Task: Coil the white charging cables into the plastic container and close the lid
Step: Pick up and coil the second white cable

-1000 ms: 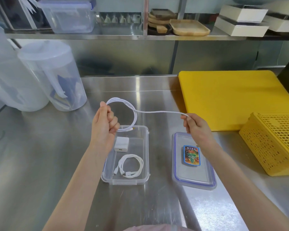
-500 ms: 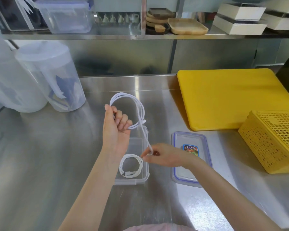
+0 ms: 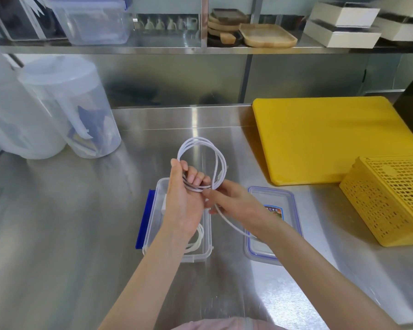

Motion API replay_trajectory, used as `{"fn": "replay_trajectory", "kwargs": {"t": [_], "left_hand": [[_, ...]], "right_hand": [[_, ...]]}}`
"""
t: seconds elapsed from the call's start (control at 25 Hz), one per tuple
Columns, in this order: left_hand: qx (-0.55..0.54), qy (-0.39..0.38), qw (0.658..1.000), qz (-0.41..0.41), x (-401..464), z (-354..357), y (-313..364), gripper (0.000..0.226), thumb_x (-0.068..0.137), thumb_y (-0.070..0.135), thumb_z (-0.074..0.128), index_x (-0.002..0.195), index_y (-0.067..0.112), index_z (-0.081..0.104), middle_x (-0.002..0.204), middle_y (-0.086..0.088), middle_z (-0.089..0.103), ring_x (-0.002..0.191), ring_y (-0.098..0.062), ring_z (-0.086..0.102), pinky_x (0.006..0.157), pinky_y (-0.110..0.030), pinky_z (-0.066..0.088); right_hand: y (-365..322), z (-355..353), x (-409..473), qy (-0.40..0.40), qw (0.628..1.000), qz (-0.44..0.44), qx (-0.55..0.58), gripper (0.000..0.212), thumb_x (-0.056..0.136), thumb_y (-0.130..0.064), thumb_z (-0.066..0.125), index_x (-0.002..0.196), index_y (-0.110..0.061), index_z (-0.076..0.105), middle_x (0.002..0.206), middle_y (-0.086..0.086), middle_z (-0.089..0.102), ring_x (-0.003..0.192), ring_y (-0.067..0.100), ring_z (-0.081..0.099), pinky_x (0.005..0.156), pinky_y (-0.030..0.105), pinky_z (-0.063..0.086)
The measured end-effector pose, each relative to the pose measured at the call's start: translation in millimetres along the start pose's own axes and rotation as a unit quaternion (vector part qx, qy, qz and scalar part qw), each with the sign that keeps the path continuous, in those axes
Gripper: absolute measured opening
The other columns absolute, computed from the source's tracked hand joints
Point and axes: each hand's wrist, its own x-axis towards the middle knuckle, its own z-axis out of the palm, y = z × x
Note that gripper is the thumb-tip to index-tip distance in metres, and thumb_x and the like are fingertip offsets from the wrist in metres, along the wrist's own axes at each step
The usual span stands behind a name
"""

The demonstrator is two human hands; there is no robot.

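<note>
My left hand (image 3: 185,198) grips a white charging cable (image 3: 202,148) wound into several loops above the clear plastic container (image 3: 153,210). Just to its right, my right hand (image 3: 234,202) pinches the cable's loose tail, which hangs down toward the lid (image 3: 289,198). That lid lies flat to the right of the container, with a blue seal and a colourful sticker. Inside the container a second coiled white cable (image 3: 198,236) shows below my left wrist, and a white charger block (image 3: 164,206) is mostly hidden behind my hand.
A yellow cutting board (image 3: 324,136) lies at the back right, with a yellow perforated basket (image 3: 391,201) in front of it. Two translucent pitchers (image 3: 65,103) stand at the left. A steel shelf (image 3: 200,47) above holds boxes and wooden trays.
My right hand has brought the cable's tail up to my left hand, adding another loop to the coil. A blue clasp on the container's left side has come into view.
</note>
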Motion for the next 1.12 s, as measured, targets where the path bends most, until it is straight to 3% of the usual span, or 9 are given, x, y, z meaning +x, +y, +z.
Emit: {"fn": "replay_trajectory", "kwargs": {"t": [0.12, 0.24, 0.4, 0.6, 0.76, 0.84, 0.96, 1.04, 1.12], "left_hand": [[0.027, -0.026, 0.999, -0.001, -2, -2, 2, 0.044, 0.096, 0.036, 0.030, 0.059, 0.020, 0.047, 0.046, 0.010, 0.044, 0.047, -0.006, 0.047, 0.066, -0.022, 0.053], [0.045, -0.030, 0.999, 0.001, -7, -6, -1, 0.044, 0.096, 0.034, 0.030, 0.059, 0.018, 0.048, 0.048, 0.009, 0.045, 0.050, -0.006, 0.049, 0.070, -0.021, 0.055], [0.009, -0.011, 1.000, -0.009, -8, -8, -5, 0.043, 0.096, 0.036, 0.029, 0.061, 0.019, 0.047, 0.048, 0.010, 0.047, 0.051, -0.004, 0.050, 0.076, -0.021, 0.049], [-0.029, 0.003, 0.999, -0.016, -7, -9, 1, 0.046, 0.096, 0.035, 0.030, 0.059, 0.017, 0.050, 0.049, 0.007, 0.049, 0.052, -0.005, 0.053, 0.088, -0.029, 0.047], [0.037, -0.051, 0.996, -0.057, -12, -15, 2, 0.032, 0.087, 0.034, 0.047, 0.064, 0.016, 0.061, 0.063, 0.003, 0.066, 0.076, -0.012, 0.068, 0.083, -0.025, 0.053], [0.106, -0.117, 0.982, -0.106, -16, -20, 5, 0.031, 0.082, 0.035, 0.051, 0.075, 0.011, 0.069, 0.080, -0.005, 0.075, 0.094, -0.021, 0.069, 0.083, -0.027, 0.055], [0.186, -0.176, 0.946, -0.200, -15, -26, 19, 0.048, 0.083, 0.045, 0.043, 0.091, 0.008, 0.071, 0.091, -0.013, 0.075, 0.097, -0.027, 0.067, 0.081, -0.027, 0.055], [0.237, -0.165, 0.931, -0.224, -11, -27, 26, 0.051, 0.083, 0.049, 0.038, 0.086, 0.012, 0.073, 0.080, -0.008, 0.075, 0.084, -0.022, 0.070, 0.074, -0.027, 0.056], [0.288, -0.124, 0.925, -0.217, -7, -25, 28, 0.044, 0.081, 0.047, 0.041, 0.073, 0.016, 0.071, 0.055, 0.001, 0.062, 0.055, -0.014, 0.062, 0.060, -0.024, 0.055]], "right_hand": [[1, -6, -1, 0.039, 0.998, -0.008, 0.055, 0.015, 0.091, -0.015, 0.048, 0.097, -0.021, 0.061, 0.076, -0.012, 0.065, 0.062, -0.001, 0.063, 0.058, 0.014, 0.047], [-3, -17, 1, 0.077, 0.988, -0.007, 0.136, 0.018, 0.092, -0.014, 0.046, 0.097, -0.017, 0.063, 0.072, -0.014, 0.070, 0.060, 0.001, 0.056, 0.054, 0.014, 0.042], [-4, -22, 0, 0.040, 0.981, -0.007, 0.189, 0.024, 0.095, -0.011, 0.038, 0.109, -0.006, 0.057, 0.081, -0.010, 0.075, 0.072, 0.001, 0.068, 0.058, 0.011, 0.052], [-10, -30, 0, 0.001, 0.971, 0.001, 0.239, 0.029, 0.095, -0.001, 0.031, 0.104, -0.001, 0.059, 0.091, 0.003, 0.075, 0.090, 0.011, 0.070, 0.065, 0.013, 0.054], [-16, -43, -3, 0.023, 0.962, 0.003, 0.272, 0.029, 0.093, 0.003, 0.032, 0.101, -0.001, 0.060, 0.083, 0.001, 0.076, 0.072, 0.006, 0.070, 0.060, 0.013, 0.054], [-18, -49, -4, 0.026, 0.976, 0.006, 0.218, 0.029, 0.092, 0.004, 0.033, 0.103, 0.003, 0.059, 0.066, -0.002, 0.073, 0.059, 0.003, 0.067, 0.058, 0.013, 0.054], [-18, -53, -9, 0.012, 0.999, 0.014, 0.026, 0.028, 0.093, 0.003, 0.034, 0.106, 0.005, 0.059, 0.048, -0.008, 0.064, 0.052, 0.001, 0.061, 0.055, 0.013, 0.051], [-18, -56, -11, 0.008, 0.996, 0.014, -0.082, 0.029, 0.093, 0.004, 0.033, 0.105, 0.006, 0.059, 0.050, -0.009, 0.062, 0.048, -0.001, 0.058, 0.053, 0.012, 0.050], [-21, -55, -10, -0.005, 0.987, 0.012, -0.158, 0.030, 0.093, 0.004, 0.033, 0.108, 0.005, 0.059, 0.064, -0.003, 0.062, 0.047, -0.002, 0.058, 0.053, 0.010, 0.050]]}}
